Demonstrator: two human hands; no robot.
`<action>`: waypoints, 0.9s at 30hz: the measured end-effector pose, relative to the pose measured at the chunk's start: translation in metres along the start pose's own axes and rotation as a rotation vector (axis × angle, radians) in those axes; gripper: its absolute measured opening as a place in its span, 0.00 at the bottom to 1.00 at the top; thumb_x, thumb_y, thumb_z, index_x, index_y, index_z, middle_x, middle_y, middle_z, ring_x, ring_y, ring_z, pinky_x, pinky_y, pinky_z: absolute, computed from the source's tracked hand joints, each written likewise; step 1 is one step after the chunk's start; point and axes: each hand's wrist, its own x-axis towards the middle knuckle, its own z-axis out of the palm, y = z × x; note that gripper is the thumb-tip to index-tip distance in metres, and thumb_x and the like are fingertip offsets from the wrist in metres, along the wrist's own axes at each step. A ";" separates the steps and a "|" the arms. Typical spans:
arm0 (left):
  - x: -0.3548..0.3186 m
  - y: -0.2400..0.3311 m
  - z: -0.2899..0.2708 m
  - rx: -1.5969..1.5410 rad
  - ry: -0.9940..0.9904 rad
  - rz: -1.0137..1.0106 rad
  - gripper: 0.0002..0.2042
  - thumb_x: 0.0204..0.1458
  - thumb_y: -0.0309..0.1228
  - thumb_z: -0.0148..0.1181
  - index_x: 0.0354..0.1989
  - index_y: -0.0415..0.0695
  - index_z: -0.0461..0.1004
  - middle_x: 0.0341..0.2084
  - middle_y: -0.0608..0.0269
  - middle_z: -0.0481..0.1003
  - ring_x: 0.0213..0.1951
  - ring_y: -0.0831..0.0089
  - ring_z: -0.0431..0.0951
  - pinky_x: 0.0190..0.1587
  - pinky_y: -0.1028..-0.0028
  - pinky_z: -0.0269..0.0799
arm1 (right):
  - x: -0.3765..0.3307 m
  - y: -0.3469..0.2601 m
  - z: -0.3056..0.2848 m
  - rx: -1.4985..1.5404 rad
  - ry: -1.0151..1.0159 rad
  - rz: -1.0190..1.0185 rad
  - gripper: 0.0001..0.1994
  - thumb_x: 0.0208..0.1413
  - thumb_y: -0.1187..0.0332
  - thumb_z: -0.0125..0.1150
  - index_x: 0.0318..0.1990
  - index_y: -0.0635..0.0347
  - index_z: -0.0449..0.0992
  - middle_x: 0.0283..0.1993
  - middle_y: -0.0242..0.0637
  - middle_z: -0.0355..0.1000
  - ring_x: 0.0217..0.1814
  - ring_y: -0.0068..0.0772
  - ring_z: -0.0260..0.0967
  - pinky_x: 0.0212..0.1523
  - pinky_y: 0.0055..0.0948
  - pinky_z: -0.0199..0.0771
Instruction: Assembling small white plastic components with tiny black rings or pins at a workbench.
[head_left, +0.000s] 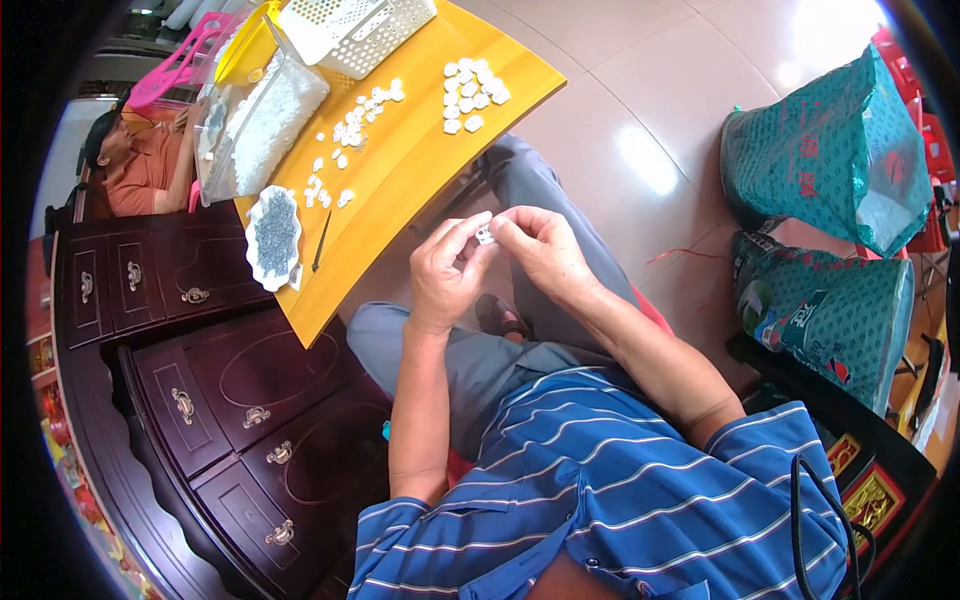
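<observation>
A small white plastic piece (485, 235) is pinched between the fingertips of my left hand (445, 265) and my right hand (545, 248), above my lap and just off the table's edge. Both hands are closed on it; its details are too small to make out. Several similar white pieces (468, 92) lie in a cluster on the yellow wooden table (400, 180) beyond my hands. More loose white pieces (350, 130) are scattered left of them. A white scalloped dish (256, 250) of tiny grey parts stands at the table's left edge, with a thin black stick-like tool (322, 240) beside it.
A clear bag of white pieces (275, 115), a white perforated basket (370, 45) and a yellow tray (240, 45) crowd the table's far side. Another person (150, 165) sits at far left. A dark wooden cabinet (225, 345) is on my left; teal sacks (790, 160) stand on my right.
</observation>
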 end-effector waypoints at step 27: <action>0.002 -0.005 0.002 -0.042 0.006 -0.011 0.16 0.49 0.18 0.69 0.49 0.39 0.81 0.35 0.56 0.81 0.30 0.69 0.80 0.35 0.73 0.77 | 0.002 -0.002 0.000 0.036 0.020 0.003 0.10 0.67 0.66 0.60 0.39 0.64 0.81 0.34 0.24 0.75 0.36 0.13 0.67 0.38 0.19 0.68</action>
